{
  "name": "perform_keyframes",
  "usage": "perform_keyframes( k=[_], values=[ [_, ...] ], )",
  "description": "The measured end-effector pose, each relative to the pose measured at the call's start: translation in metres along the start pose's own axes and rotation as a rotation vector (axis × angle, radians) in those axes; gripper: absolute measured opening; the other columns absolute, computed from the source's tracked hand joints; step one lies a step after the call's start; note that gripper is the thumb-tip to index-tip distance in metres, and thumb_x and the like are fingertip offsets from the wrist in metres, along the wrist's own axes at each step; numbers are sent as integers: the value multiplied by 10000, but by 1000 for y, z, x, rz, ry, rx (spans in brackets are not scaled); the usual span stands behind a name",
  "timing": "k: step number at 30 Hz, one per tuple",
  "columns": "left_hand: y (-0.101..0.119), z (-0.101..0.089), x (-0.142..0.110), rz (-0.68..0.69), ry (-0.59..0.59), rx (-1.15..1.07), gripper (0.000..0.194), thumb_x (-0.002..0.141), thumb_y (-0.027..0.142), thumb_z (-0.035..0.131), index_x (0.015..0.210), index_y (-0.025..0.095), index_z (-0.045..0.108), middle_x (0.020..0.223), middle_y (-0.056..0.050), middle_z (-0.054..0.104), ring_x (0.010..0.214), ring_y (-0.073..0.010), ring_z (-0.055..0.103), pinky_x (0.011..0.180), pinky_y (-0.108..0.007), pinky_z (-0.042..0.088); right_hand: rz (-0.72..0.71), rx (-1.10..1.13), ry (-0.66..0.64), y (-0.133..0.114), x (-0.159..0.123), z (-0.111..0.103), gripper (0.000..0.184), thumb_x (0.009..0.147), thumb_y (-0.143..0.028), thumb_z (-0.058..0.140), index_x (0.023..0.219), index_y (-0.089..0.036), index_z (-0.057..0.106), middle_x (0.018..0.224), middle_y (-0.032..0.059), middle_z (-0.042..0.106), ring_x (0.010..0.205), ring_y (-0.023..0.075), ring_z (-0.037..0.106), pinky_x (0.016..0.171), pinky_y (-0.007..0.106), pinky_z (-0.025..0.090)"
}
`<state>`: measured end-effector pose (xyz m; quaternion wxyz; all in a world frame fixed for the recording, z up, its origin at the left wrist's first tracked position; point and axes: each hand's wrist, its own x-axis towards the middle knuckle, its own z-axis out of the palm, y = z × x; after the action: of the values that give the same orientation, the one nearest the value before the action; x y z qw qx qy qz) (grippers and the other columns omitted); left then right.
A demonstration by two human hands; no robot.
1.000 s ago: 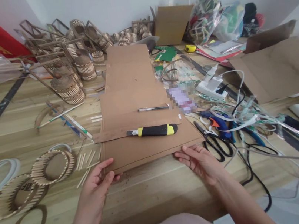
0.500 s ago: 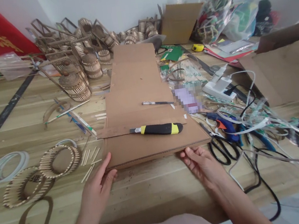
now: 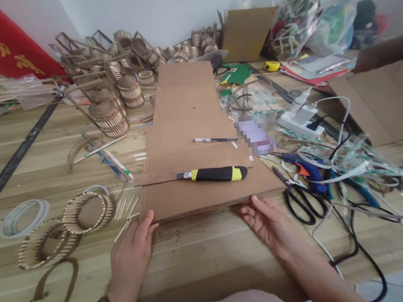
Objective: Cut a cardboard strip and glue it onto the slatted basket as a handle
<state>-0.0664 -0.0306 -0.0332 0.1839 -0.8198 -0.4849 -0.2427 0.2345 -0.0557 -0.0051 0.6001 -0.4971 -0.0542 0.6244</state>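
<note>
A large brown cardboard sheet (image 3: 186, 102) stretches from the near side of the table toward the back wall. My left hand (image 3: 134, 244) grips its near left corner, thumb on top and fingers along the edge. My right hand (image 3: 267, 219) pinches the near edge toward the right, its thumb above and fingers curled beneath. Across the near part of the cardboard lies a black and yellow utility knife (image 3: 216, 174) with its blade out to the left. A pen (image 3: 215, 140) rests farther back on the sheet.
Left of the cardboard are slatted wooden rings (image 3: 87, 212), short sticks, and a roll of clear tape (image 3: 24, 218). On the right lie black-handled scissors (image 3: 302, 201), a blue glue gun (image 3: 313, 174), a power strip (image 3: 301, 121) and tangled cables. Small wooden buckets (image 3: 109, 117) crowd the back.
My left hand has turned over the corner, its thumb now on top, and the watch on that wrist has come into view. The view has shifted slightly; the right hand keeps its hold.
</note>
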Motion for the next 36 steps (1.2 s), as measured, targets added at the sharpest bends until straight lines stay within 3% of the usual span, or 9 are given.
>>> perform_keyframes(
  k=[3,6,8,10,13,19,25,30,36],
  values=[
    [0,0,0,11,-2,31,228,1014,249,435,1118,142,608,763,-49,708,588,-171,635,580,-271,429,49,-112,3,-4,1,2,461,440,-430,950,670,-156,659,645,18,721,519,115,654,407,158,513],
    [-1,1,0,-4,1,-8,242,1015,248,426,1105,137,622,791,-65,715,607,-178,643,581,-274,439,153,-319,-11,-6,4,0,476,623,-578,827,671,-136,656,590,39,694,360,70,533,289,141,372],
    [-1,2,-1,-23,-1,-63,260,1019,262,414,1094,138,630,802,-70,720,628,-179,652,590,-272,454,197,-390,-18,-6,7,-3,495,733,-610,727,640,-135,628,465,1,596,292,36,417,263,122,240],
    [-2,3,-1,-56,-7,-142,280,1024,296,404,1078,149,637,822,-69,728,668,-177,668,619,-266,478,200,-382,-35,-5,10,-5,490,754,-599,708,620,-139,600,420,-38,515,281,11,330,281,118,151],
    [-2,4,-2,-142,-19,-271,304,1019,363,409,1040,175,647,858,-62,740,735,-177,687,672,-265,510,183,-336,-82,-3,12,-4,479,702,-590,742,617,-147,582,439,-53,496,300,2,283,313,141,113],
    [-3,7,-5,-371,-75,-542,244,944,400,529,990,208,672,971,-59,756,877,-196,711,775,-293,550,165,-332,-91,-1,11,4,503,601,-609,789,628,-145,597,457,-46,522,328,6,290,349,162,112],
    [0,4,-4,-659,-149,-761,304,837,455,612,990,198,667,1001,-82,743,865,-212,699,777,-332,555,111,-319,-63,-1,13,6,487,577,-589,804,605,-141,618,473,-13,560,364,23,343,354,163,183],
    [5,-6,7,-878,-213,-983,355,799,515,607,936,189,644,741,-19,674,680,-176,648,640,-298,544,66,-266,-55,2,16,6,399,568,-486,832,604,-150,619,524,16,614,412,46,408,364,165,260],
    [8,-8,23,-1296,-91,-1268,483,630,481,762,953,199,539,710,48,594,607,-127,618,558,-246,513,102,-259,-120,3,15,5,367,568,-429,860,610,-125,659,567,22,638,438,41,418,389,157,326]
  ],
)
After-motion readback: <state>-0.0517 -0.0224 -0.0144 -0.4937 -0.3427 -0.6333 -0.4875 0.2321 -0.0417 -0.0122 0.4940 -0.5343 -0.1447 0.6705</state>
